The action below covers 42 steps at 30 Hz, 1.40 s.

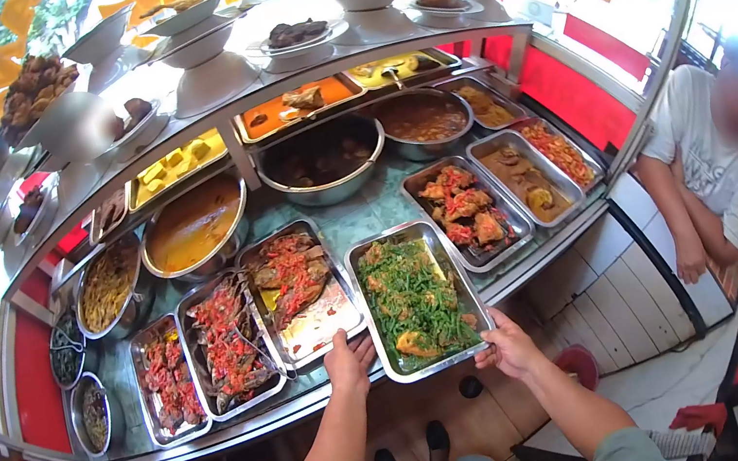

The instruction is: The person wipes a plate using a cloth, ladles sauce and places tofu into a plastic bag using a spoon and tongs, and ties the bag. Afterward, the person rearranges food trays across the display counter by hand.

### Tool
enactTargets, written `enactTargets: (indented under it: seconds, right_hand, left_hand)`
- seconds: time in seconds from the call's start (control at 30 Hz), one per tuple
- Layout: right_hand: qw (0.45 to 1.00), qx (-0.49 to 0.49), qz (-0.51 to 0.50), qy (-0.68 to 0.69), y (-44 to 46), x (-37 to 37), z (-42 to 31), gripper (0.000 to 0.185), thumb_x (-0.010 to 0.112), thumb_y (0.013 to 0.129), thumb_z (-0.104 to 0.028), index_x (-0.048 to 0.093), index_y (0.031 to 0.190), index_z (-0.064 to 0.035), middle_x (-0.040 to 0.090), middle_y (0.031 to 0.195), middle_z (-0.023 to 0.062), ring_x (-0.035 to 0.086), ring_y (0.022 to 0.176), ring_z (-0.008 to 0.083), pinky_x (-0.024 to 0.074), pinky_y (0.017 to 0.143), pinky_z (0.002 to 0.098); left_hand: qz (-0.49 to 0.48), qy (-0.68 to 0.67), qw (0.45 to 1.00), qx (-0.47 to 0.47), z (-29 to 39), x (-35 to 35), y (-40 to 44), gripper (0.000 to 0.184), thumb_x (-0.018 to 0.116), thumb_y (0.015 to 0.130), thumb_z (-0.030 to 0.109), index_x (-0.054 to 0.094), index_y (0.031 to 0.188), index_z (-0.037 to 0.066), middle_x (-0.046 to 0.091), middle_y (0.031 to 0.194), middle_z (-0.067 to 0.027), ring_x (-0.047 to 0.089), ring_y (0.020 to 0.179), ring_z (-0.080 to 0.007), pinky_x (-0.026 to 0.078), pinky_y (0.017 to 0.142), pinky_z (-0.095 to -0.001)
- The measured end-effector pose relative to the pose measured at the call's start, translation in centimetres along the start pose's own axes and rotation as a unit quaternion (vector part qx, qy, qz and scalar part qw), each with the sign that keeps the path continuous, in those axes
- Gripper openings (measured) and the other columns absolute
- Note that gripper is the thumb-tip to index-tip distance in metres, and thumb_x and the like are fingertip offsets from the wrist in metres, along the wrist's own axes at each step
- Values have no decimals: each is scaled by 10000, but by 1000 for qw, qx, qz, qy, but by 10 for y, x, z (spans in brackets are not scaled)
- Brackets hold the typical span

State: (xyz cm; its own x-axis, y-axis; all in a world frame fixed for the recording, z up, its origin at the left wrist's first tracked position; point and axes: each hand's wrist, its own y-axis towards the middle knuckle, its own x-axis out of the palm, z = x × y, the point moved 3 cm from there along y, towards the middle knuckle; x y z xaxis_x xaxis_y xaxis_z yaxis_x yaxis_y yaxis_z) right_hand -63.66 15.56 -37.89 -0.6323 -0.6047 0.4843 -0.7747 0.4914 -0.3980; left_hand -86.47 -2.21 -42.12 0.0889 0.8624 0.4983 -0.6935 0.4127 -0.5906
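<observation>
A metal tray of green vegetables stands at the front of the counter, tilted a little, its near end over the front edge. My right hand grips its near right corner, fingers closed. My left hand is at the near edge of a tray of fish in red chili, just left of the vegetable tray; its thumb points up and its other fingers are partly hidden. On the right of the vegetable tray lies a tray of fried pieces with red chili.
Bowls of brown stew and yellow curry stand behind. Plates of food fill the glass shelf above. Two more red chili trays are at left. A person sits at the right, arms crossed. A red bucket is on the floor.
</observation>
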Motion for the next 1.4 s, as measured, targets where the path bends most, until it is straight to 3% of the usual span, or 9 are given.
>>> enactTargets:
  seconds: [0.23, 0.37, 0.53, 0.9, 0.97, 1.1, 1.23, 1.3, 1.4]
  right_hand:
    - [1000, -3, 20, -10, 78, -14, -8, 533, 471, 925, -40, 334, 1425, -163, 617, 965, 101, 652, 620, 197, 595, 536, 334]
    - [997, -44, 55, -7, 99, -9, -11, 251, 487, 962, -139, 428, 1187, -44, 602, 938, 140, 659, 617, 217, 594, 537, 342]
    - [990, -72, 122, 20, 117, -6, -10, 235, 529, 968, -219, 395, 1006, -29, 563, 890, 125, 645, 601, 214, 584, 515, 333]
    - [988, -102, 105, 55, 124, -11, -6, 249, 548, 964, -261, 416, 1033, -61, 537, 856, 85, 619, 621, 188, 578, 557, 332]
    - [987, -100, 104, 67, 118, -10, -5, 268, 565, 956, -271, 429, 1071, -72, 538, 865, 79, 624, 672, 198, 578, 590, 345]
    - [998, -30, 54, 25, 84, -15, 14, 203, 570, 951, -242, 474, 1044, -89, 598, 860, 96, 629, 714, 217, 568, 624, 366]
    - [993, 109, -23, -32, 31, -33, 59, 154, 560, 947, -193, 541, 1029, -64, 630, 899, 115, 649, 736, 218, 571, 641, 363]
    - [985, 170, -30, -22, 10, -46, 95, 149, 566, 937, -166, 544, 1040, -59, 633, 879, 113, 651, 747, 230, 570, 668, 391]
    - [970, 234, 2, -63, -7, -50, 137, 147, 582, 927, -152, 547, 1028, -52, 629, 899, 119, 639, 779, 226, 562, 702, 383]
  left_hand:
    - [57, -4, 998, 13, 0, -3, -11, 513, 467, 944, 235, 299, 1268, -126, 442, 1207, -287, 564, 1091, -415, 503, 915, -482]
    - [65, 10, 998, 5, 1, -2, -21, 433, 459, 934, 210, 354, 1190, -123, 490, 1144, -269, 574, 1086, -424, 507, 909, -483]
    - [41, 17, 999, -4, -8, 2, -31, 423, 445, 949, 213, 358, 1210, -108, 518, 1157, -280, 581, 1088, -413, 506, 917, -464]
    - [35, 22, 999, -5, -14, 23, -23, 475, 382, 975, 245, 314, 1274, -118, 491, 1225, -313, 588, 1082, -384, 499, 930, -456]
    - [37, 6, 999, -7, -18, 14, -17, 470, 439, 970, 276, 322, 1279, -59, 518, 1178, -252, 571, 1098, -392, 488, 934, -455]
    - [4, 26, 999, -31, -11, -19, -39, 559, 491, 960, 396, 331, 1302, -16, 518, 1228, -261, 583, 1072, -368, 494, 909, -446]
    - [212, -26, 965, 151, 24, -114, -64, 537, 552, 929, 381, 315, 1306, 80, 548, 1072, -161, 623, 798, -245, 542, 661, -350]
    - [319, -76, 923, 201, 55, -148, -63, 599, 548, 933, 346, 204, 1372, 130, 509, 1071, -140, 589, 763, -218, 530, 618, -319]
    - [315, -37, 916, 246, 92, -158, -59, 702, 543, 939, 244, 55, 1441, 193, 475, 1140, -133, 565, 786, -202, 525, 601, -306]
